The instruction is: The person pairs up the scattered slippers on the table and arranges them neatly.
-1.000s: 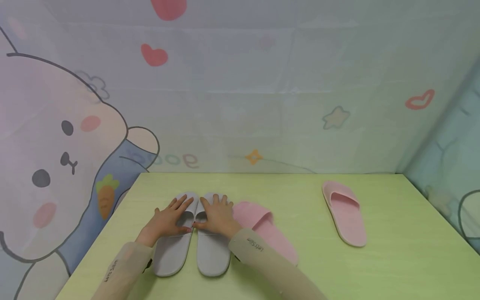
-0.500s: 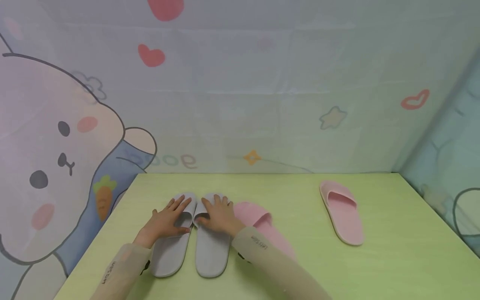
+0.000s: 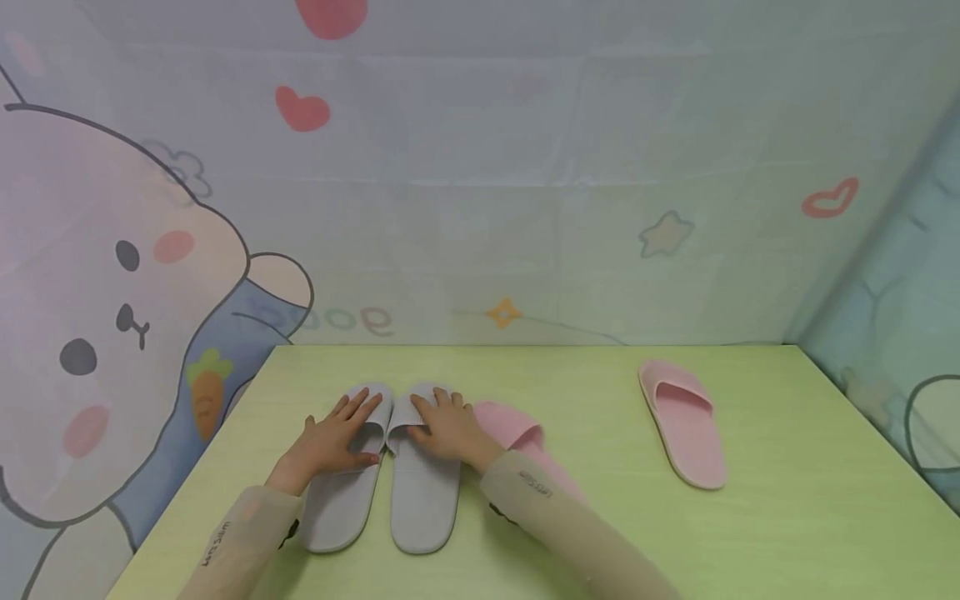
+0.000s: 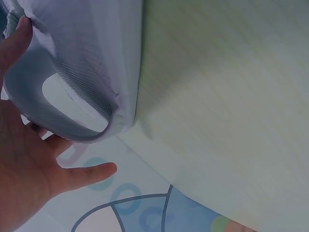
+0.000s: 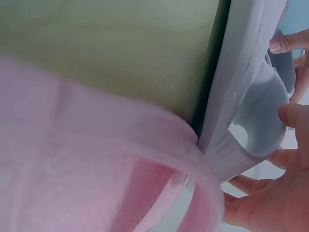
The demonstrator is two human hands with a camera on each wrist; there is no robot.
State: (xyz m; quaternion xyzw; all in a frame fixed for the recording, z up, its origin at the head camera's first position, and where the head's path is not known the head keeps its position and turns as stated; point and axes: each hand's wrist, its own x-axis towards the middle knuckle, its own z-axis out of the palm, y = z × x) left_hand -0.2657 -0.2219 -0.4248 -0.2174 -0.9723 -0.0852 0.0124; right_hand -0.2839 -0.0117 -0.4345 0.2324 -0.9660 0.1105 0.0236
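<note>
At the left, a beige sleeve (image 3: pixel 243 533) reaches in from the near edge, and the left hand (image 3: pixel 326 444) lies over the strap of the left grey slipper (image 3: pixel 337 512). Its fingers are spread toward the far side, its thumb stretches right to the slipper's inner edge, and it grips nothing.

Next to it, the right hand (image 3: pixel 450 429) comes in from the near right across the right grey slipper (image 3: pixel 424 508). Its fingers fan out, loosely bent, over the strap, with the thumb at the strap's near edge; it is not clenched around anything. The grey slippers lie side by side on the left part of the green table (image 3: pixel 592 383), toes far, heels near, their straps close together.

Just right of them, the left pink slipper (image 3: pixel 510 425) lies slanted, partly covered by the right forearm. Well apart at the far right, the right pink slipper (image 3: pixel 690 437) lies with its toe far.

The left wrist view shows the left grey strap arching above its sole, light showing through, and the little finger pointing clear of the slipper; from the head this hollow is mostly covered. The right wrist view shows the pink toe close against the grey slipper's side; whether they touch, I cannot tell. Only the head view takes in the right pink slipper.
</note>
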